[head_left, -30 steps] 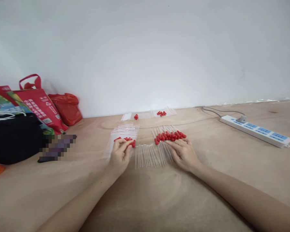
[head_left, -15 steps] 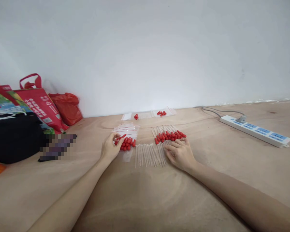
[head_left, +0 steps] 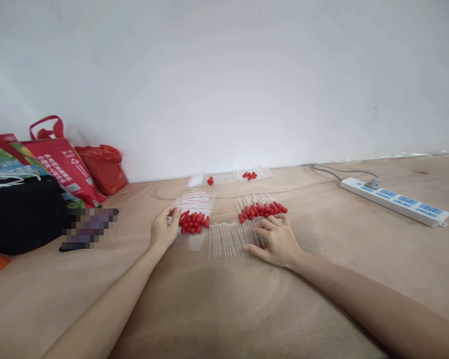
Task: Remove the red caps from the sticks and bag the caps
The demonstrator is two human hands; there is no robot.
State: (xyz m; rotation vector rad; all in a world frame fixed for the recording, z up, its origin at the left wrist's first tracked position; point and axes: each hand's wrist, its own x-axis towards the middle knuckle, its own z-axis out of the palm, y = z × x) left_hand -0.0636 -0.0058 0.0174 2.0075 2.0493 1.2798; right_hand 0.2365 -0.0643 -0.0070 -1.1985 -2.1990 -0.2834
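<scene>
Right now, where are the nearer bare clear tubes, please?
Below the head view's centre, the bare clear tubes lie right of loose red bulbs, partly under the right hand.

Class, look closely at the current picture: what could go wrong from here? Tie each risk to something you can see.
1. The loose red bulbs are heaped right beside the left hand; a nudge could scatter them.
2. The clear tubes lie in a loose row, partly under the right hand, which might roll some out of line.
3. That hand is also close to the red-bulbed tubes and could knock them askew.
</scene>
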